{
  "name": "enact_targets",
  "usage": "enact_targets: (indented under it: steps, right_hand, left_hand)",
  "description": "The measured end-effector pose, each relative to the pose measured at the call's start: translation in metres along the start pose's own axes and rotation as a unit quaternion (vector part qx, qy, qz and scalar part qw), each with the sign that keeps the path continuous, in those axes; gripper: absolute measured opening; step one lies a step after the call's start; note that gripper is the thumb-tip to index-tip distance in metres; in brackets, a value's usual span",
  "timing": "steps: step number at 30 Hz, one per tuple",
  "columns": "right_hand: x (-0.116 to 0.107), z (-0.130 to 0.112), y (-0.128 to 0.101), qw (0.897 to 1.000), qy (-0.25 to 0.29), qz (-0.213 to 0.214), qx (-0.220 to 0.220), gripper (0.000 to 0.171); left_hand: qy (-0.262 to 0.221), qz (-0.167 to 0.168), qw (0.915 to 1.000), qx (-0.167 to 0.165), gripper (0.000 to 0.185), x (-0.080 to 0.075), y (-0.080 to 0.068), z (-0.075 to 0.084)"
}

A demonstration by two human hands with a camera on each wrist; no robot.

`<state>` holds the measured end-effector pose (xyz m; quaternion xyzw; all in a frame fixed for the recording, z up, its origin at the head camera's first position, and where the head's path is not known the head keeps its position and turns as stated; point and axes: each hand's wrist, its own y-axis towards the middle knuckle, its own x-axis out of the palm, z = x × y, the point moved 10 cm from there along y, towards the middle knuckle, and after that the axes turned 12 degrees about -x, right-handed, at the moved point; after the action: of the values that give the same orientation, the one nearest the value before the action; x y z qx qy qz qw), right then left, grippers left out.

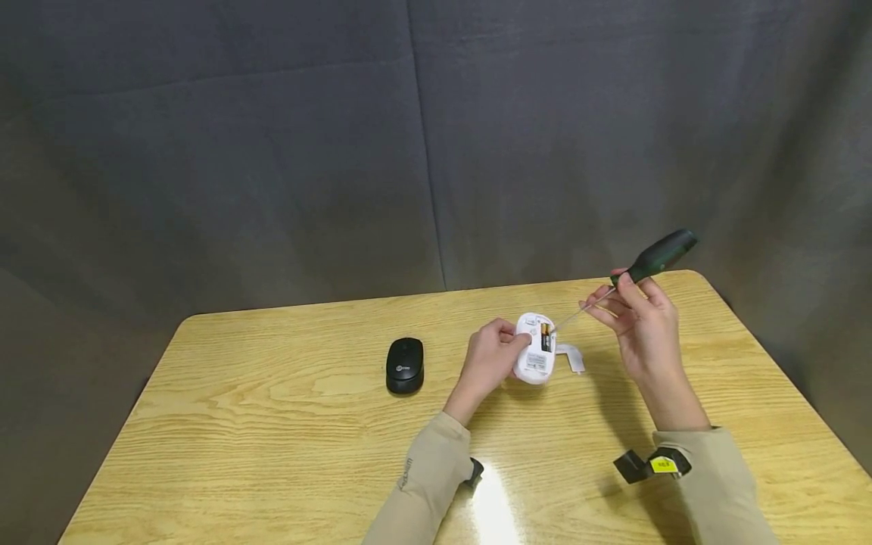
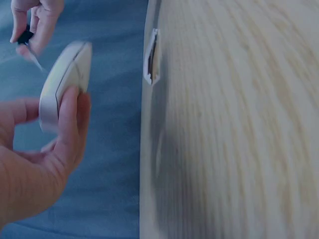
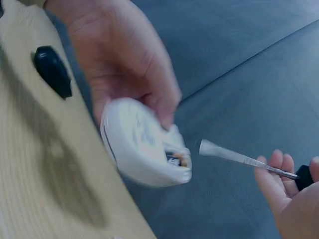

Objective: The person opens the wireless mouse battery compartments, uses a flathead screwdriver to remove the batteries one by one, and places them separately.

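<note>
Left hand [image 1: 492,354] grips white mouse [image 1: 534,348], cover off, battery [image 1: 545,337] seemingly seated; right hand [image 1: 643,322] pinches screwdriver [image 1: 636,271], tip at 3 o'clock.

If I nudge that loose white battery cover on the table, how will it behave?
The battery cover looks thin and light, so it would probably slide easily on the glossy table. It seems curved, so it may rock rather than roll. Being thin plastic, it could flex or crack if pressed.
</note>
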<state>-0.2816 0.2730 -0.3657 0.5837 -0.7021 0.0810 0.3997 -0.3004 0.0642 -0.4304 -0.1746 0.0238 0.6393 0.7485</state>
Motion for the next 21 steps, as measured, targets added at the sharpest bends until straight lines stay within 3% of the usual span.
enact_targets:
  steps: [6, 15, 21]
  right_hand:
    - [-0.005, 0.002, -0.001, 1.000, -0.010, 0.024, 0.016, 0.011]
    - [-0.015, -0.006, 0.002, 0.999, -0.019, 0.030, 0.011, 0.012]
    - [-0.004, -0.011, 0.002, 0.999, -0.003, 0.014, -0.035, 0.012]
  left_hand:
    - [-0.027, 0.021, 0.9994, -0.003, 0.030, -0.017, 0.004, 0.001]
    - [-0.055, -0.006, 0.9984, -0.012, 0.032, -0.012, 0.004, 0.003]
    - [-0.057, -0.018, 0.9980, -0.018, 0.029, -0.007, 0.004, 0.002]
